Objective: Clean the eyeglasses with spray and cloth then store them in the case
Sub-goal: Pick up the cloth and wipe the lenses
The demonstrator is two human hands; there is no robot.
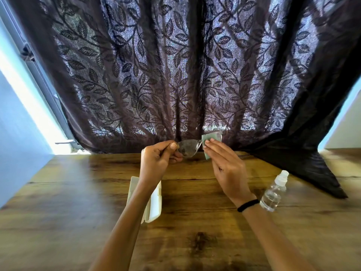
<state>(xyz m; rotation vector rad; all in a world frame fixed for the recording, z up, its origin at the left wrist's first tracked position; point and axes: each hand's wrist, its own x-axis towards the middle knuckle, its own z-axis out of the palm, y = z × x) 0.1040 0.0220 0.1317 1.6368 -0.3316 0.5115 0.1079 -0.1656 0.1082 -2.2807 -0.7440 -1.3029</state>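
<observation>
I hold clear-framed eyeglasses (pixel 189 148) up above the wooden table (pixel 82 192). My left hand (pixel 159 160) pinches their left end between thumb and curled fingers. My right hand (pixel 224 163) holds a pale green cloth (pixel 212 138) round the right lens, which the cloth and fingers hide. An open white glasses case (pixel 154 202) lies on the table under my left forearm. A small clear spray bottle (pixel 274 191) with a white cap lies on its side to the right of my right wrist.
A dark leaf-patterned curtain (pixel 175 75) hangs right behind the table's far edge and drapes onto the table at the right. A light blue wall (pixel 15 133) and a window frame stand at the left.
</observation>
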